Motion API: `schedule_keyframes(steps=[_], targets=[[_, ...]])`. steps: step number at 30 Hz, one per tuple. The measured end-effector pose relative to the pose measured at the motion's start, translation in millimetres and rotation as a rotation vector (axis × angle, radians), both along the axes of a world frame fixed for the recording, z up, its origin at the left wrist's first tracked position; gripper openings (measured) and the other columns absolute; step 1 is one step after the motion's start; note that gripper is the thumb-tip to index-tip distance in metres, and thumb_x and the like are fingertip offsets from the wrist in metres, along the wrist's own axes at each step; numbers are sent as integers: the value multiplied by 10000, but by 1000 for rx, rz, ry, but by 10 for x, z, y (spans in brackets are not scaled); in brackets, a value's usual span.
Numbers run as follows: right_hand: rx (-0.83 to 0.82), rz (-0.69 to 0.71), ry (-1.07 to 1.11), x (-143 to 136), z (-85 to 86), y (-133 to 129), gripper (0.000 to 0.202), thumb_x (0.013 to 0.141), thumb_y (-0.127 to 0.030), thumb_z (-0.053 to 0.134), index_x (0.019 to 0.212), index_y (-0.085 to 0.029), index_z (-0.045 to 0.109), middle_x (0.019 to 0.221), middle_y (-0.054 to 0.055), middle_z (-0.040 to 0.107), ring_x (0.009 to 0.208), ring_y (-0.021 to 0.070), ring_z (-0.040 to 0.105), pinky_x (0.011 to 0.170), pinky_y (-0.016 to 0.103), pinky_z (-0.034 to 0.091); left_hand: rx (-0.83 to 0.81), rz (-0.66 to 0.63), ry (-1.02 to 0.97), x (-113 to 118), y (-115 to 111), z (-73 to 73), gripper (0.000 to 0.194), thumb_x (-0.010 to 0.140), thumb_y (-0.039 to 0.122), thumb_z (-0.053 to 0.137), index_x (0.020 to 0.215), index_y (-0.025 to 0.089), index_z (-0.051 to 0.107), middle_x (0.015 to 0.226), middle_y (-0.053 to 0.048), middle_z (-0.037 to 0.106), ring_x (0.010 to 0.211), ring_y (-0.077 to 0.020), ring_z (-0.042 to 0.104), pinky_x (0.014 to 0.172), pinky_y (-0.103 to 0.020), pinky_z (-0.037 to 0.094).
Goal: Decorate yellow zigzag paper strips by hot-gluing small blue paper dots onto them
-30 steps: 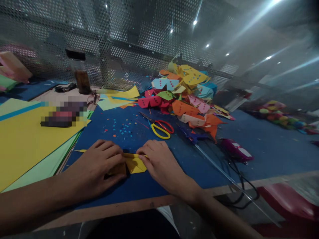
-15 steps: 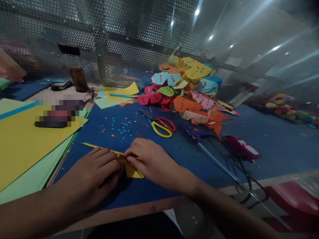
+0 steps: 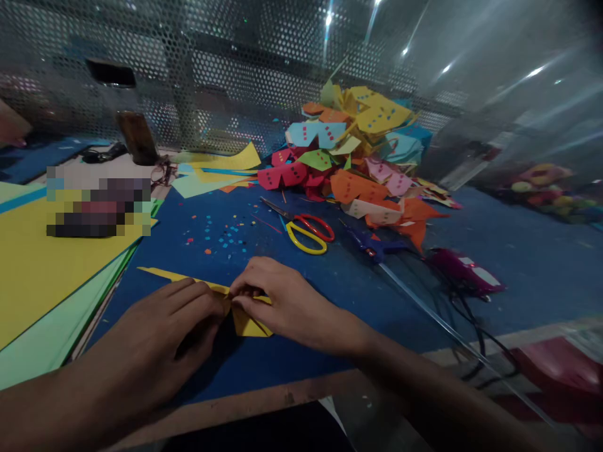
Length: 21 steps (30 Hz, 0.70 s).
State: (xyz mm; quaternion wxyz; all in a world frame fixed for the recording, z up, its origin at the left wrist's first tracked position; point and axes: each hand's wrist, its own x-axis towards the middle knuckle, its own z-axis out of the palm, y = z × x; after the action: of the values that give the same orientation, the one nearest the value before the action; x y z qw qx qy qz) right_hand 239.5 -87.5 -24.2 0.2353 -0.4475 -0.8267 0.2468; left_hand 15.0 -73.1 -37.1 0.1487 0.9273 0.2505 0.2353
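Observation:
Low over the blue table, a folded piece of yellow paper [image 3: 249, 323] is pinched between both hands. My left hand [image 3: 181, 320] is closed on its left part, with a thin pointed strip sticking out beyond the knuckles. Thumb and fingertips of my right hand [image 3: 273, 301] grip the paper near its middle fold. Much of the paper is hidden under the fingers. Just beyond the hands lie scissors [image 3: 306, 235] with one red and one yellow handle, and tiny coloured paper bits [image 3: 226, 235] are scattered there.
A heap of folded coloured paper butterflies [image 3: 348, 150] stands at the back. Right of the scissors lies a blue glue gun [image 3: 372, 245] with a clear glue stick, near a purple device [image 3: 466, 273]. Yellow sheets [image 3: 61, 276] lie left. A dark-lidded bottle [image 3: 134, 125] stands by the mesh wall.
Both hands stay on the yellow paper; the right fingertips have shifted slightly left along its fold. The whole view has tilted and shifted a little.

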Motion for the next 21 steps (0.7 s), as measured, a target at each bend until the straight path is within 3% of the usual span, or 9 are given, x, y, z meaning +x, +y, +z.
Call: schedule_keyframes(steps=[21], targets=[[-41, -70, -10, -46, -20, 41, 95, 899, -105, 724, 942, -190, 727, 918, 2, 666, 888, 150, 605, 768, 253, 431, 121, -36, 24, -28, 1, -16, 213, 1009, 121, 433, 891, 234, 569, 823, -22, 645, 737, -205, 600, 626, -327, 439]])
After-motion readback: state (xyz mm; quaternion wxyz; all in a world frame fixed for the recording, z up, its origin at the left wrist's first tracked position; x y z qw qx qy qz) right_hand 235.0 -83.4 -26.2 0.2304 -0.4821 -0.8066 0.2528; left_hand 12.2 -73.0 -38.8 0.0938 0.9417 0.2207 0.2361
